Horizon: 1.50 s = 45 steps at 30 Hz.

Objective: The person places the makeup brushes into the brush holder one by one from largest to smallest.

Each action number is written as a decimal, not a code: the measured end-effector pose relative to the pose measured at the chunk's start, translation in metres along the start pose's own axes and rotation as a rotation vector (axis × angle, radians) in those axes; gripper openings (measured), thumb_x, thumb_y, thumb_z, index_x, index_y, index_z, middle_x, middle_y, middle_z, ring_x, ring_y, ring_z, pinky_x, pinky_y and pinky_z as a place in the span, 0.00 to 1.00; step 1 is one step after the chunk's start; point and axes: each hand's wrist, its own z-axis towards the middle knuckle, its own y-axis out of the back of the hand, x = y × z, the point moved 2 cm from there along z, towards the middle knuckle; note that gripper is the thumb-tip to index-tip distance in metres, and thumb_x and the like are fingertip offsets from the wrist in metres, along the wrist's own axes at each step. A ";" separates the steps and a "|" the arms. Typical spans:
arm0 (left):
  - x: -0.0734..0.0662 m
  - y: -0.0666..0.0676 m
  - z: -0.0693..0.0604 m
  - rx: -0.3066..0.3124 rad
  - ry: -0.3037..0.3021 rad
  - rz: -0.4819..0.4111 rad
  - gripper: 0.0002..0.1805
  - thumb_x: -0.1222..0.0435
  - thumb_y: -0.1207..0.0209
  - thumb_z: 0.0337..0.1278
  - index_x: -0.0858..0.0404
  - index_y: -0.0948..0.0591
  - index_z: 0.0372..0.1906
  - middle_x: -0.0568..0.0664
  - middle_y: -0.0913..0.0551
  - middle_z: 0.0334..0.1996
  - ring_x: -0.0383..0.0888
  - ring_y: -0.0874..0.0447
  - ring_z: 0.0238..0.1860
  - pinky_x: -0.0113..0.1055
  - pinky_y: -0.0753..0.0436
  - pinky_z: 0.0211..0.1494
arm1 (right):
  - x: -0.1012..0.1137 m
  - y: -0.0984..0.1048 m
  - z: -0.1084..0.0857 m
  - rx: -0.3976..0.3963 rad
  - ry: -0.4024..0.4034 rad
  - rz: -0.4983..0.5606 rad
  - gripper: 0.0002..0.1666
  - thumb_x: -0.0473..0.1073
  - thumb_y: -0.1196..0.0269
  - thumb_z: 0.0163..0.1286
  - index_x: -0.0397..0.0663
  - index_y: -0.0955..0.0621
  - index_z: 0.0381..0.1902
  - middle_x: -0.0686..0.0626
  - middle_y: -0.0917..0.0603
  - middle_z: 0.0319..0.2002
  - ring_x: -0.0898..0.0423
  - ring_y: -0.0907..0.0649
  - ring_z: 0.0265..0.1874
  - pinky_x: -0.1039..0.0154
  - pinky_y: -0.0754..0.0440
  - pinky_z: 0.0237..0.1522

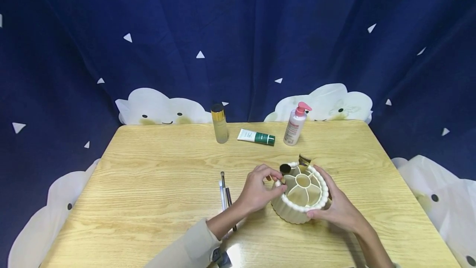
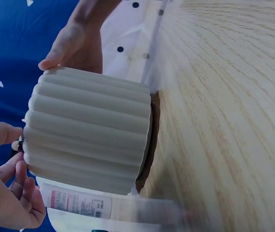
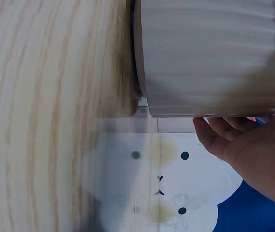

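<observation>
In the head view a cream ribbed holder [image 1: 293, 214] with a beaded rim and several compartments stands on the table. My left hand [image 1: 260, 189] pinches a small thing at the holder's left rim; its dark end shows between thumb and finger in the left wrist view, the rest hidden. My right hand [image 1: 340, 210] grips the holder's right side, thumb at the front and fingers behind. A black-bristled brush [image 1: 285, 169] and another dark-ended item [image 1: 304, 160] stick up at the back of the holder. The right wrist view shows my right hand's fingers [image 3: 214, 137] against the ribbed wall.
Several slim brushes [image 1: 223, 193] lie left of the holder, partly under my left forearm. Along the back stand a gold-collared bottle [image 1: 220, 125] and a pink pump bottle [image 1: 293, 128], with a white and green tube [image 1: 256, 136] lying between them.
</observation>
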 end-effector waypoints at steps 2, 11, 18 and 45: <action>0.001 0.005 -0.002 0.015 -0.003 -0.018 0.13 0.61 0.32 0.46 0.59 0.17 0.38 0.48 0.17 0.37 0.44 0.23 0.42 0.35 0.21 0.44 | -0.001 0.000 0.000 -0.001 -0.005 0.005 0.72 0.41 0.21 0.38 0.63 0.52 0.75 0.44 0.36 0.69 0.76 0.35 0.60 0.83 0.40 0.57; 0.025 0.031 -0.010 0.002 0.076 -0.081 0.11 0.65 0.38 0.53 0.65 0.18 0.41 0.52 0.16 0.35 0.42 0.19 0.36 0.28 0.17 0.41 | -0.001 0.000 0.000 -0.002 -0.003 0.001 0.73 0.40 0.21 0.37 0.64 0.52 0.75 0.45 0.37 0.70 0.76 0.36 0.61 0.81 0.40 0.58; 0.047 0.052 -0.018 -0.059 0.159 0.107 0.11 0.69 0.41 0.52 0.73 0.18 0.38 0.56 0.15 0.29 0.42 0.17 0.29 0.23 0.18 0.34 | 0.001 -0.001 0.000 -0.005 0.010 0.002 0.73 0.40 0.21 0.36 0.65 0.52 0.75 0.43 0.38 0.70 0.75 0.36 0.62 0.80 0.39 0.59; 0.072 0.062 -0.038 -0.045 0.262 0.358 0.09 0.82 0.42 0.35 0.69 0.28 0.18 0.49 0.28 0.14 0.32 0.43 0.10 0.18 0.40 0.13 | -0.002 -0.001 0.000 -0.008 0.014 0.006 0.72 0.40 0.21 0.37 0.64 0.52 0.75 0.44 0.37 0.70 0.76 0.36 0.62 0.82 0.41 0.58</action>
